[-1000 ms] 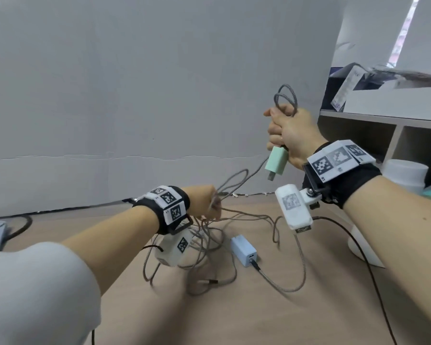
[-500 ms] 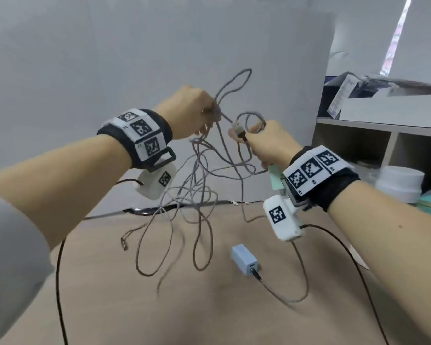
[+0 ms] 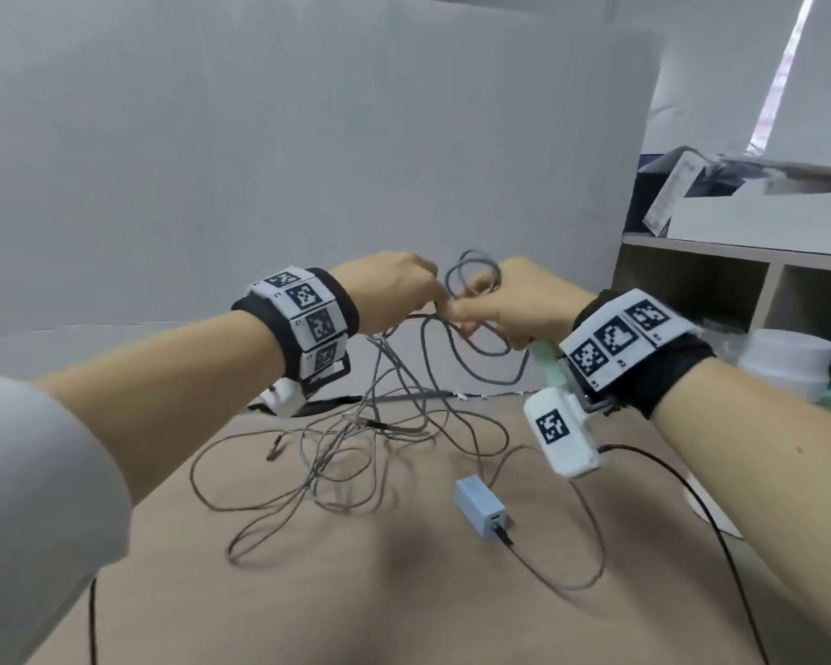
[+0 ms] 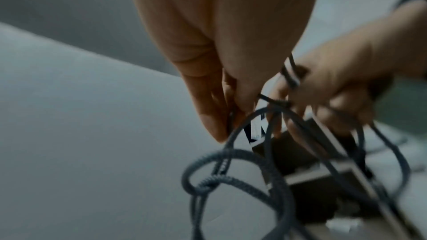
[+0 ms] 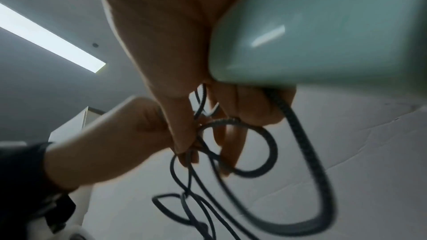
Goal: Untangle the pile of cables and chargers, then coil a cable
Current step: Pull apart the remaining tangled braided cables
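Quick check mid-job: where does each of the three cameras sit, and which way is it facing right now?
Head: worn on the head, facing forward and down; both forearms, left hand, right hand, grey cables, blue charger.
Left wrist: looks along left fingers pinching cable.
Right wrist: looks up along the right hand, which grips the green charger.
Both wrist views share the cable loops and the opposite hand.

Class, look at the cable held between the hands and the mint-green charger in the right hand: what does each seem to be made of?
Grey cable: seems a braided fabric sleeve, matte; a fine woven ribbing shows up close. Mint-green charger: probably moulded plastic, smooth and semi-glossy; a soft light reflection sits on its rounded face.
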Demonstrator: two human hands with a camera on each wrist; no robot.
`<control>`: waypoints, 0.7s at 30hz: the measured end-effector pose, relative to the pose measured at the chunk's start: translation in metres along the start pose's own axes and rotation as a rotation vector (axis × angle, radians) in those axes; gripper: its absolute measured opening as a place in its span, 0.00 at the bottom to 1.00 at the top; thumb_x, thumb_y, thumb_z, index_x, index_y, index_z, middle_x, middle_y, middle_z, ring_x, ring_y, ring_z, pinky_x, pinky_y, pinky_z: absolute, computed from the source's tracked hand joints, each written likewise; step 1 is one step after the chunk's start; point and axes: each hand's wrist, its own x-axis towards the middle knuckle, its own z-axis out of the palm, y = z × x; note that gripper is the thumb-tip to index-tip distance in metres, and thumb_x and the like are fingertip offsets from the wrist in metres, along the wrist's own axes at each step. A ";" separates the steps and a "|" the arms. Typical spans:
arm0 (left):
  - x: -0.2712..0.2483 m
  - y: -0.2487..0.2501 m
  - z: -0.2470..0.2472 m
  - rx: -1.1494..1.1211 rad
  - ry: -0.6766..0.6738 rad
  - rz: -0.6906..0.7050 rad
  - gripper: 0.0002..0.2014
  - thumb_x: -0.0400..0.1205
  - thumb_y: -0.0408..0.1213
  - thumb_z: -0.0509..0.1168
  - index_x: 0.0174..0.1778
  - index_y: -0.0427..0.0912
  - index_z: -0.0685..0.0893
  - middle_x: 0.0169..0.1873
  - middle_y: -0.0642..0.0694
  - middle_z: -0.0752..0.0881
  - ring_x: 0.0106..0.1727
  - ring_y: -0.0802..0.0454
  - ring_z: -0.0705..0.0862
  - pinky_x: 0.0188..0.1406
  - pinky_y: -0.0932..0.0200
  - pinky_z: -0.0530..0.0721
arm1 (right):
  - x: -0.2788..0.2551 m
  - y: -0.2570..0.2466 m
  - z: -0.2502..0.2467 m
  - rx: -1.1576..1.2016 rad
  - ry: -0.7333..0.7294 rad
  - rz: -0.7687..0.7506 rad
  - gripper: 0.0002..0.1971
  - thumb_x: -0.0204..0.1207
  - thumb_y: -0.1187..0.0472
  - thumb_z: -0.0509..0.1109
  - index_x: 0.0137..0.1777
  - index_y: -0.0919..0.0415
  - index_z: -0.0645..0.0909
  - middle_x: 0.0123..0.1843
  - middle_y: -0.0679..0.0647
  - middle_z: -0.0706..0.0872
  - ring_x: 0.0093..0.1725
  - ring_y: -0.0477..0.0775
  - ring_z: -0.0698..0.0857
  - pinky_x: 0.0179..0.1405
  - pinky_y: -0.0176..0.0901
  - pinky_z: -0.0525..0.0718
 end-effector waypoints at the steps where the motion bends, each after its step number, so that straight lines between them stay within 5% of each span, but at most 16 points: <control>1: 0.002 0.002 -0.003 -0.090 0.034 -0.036 0.15 0.86 0.26 0.60 0.62 0.45 0.88 0.46 0.48 0.83 0.48 0.44 0.85 0.43 0.55 0.76 | 0.000 0.001 0.005 -0.036 -0.041 0.001 0.18 0.74 0.50 0.80 0.48 0.67 0.88 0.39 0.56 0.94 0.20 0.48 0.72 0.20 0.37 0.69; 6: -0.003 -0.006 0.006 -0.589 0.306 -0.375 0.09 0.87 0.30 0.63 0.50 0.36 0.89 0.36 0.46 0.89 0.31 0.54 0.90 0.35 0.56 0.91 | -0.004 0.019 0.022 0.045 -0.035 -0.044 0.13 0.76 0.58 0.79 0.42 0.69 0.84 0.33 0.63 0.92 0.26 0.55 0.75 0.17 0.36 0.65; 8: -0.007 -0.012 0.014 -0.747 0.342 -0.513 0.08 0.86 0.30 0.65 0.46 0.35 0.89 0.36 0.41 0.90 0.31 0.50 0.91 0.29 0.55 0.91 | -0.005 0.026 0.024 0.018 -0.030 -0.032 0.11 0.77 0.62 0.78 0.42 0.69 0.81 0.32 0.66 0.89 0.20 0.49 0.77 0.16 0.31 0.66; 11: -0.006 -0.012 0.023 -0.996 0.393 -0.654 0.09 0.86 0.30 0.66 0.41 0.33 0.87 0.37 0.35 0.90 0.33 0.45 0.92 0.28 0.53 0.91 | -0.002 0.034 0.028 -0.067 -0.006 0.032 0.12 0.77 0.64 0.78 0.50 0.68 0.78 0.28 0.52 0.86 0.22 0.44 0.83 0.24 0.33 0.74; 13: -0.003 -0.006 0.024 -1.111 0.415 -0.677 0.09 0.85 0.30 0.67 0.41 0.30 0.86 0.37 0.32 0.90 0.33 0.42 0.92 0.34 0.48 0.93 | 0.002 0.035 0.033 -0.139 0.174 -0.023 0.19 0.74 0.61 0.78 0.61 0.61 0.77 0.44 0.47 0.88 0.41 0.48 0.87 0.41 0.39 0.78; 15: 0.000 -0.001 0.021 -1.160 0.409 -0.655 0.09 0.84 0.32 0.70 0.43 0.29 0.87 0.35 0.33 0.90 0.34 0.42 0.93 0.40 0.48 0.94 | 0.000 0.028 0.036 -0.083 0.373 -0.138 0.18 0.71 0.58 0.78 0.58 0.53 0.76 0.47 0.46 0.87 0.46 0.47 0.85 0.41 0.37 0.77; 17: 0.001 0.003 0.016 -1.169 0.386 -0.618 0.08 0.83 0.35 0.73 0.44 0.31 0.87 0.35 0.34 0.91 0.35 0.43 0.93 0.43 0.50 0.93 | 0.002 0.021 0.038 -0.011 0.413 -0.221 0.11 0.71 0.57 0.78 0.48 0.54 0.78 0.41 0.44 0.86 0.41 0.43 0.83 0.36 0.29 0.75; 21: 0.002 0.014 0.006 -1.234 0.396 -0.555 0.11 0.81 0.35 0.76 0.42 0.29 0.88 0.33 0.36 0.89 0.37 0.40 0.93 0.47 0.46 0.93 | 0.008 0.018 0.044 0.052 0.216 -0.181 0.11 0.70 0.57 0.82 0.31 0.55 0.83 0.25 0.41 0.84 0.26 0.39 0.80 0.30 0.33 0.73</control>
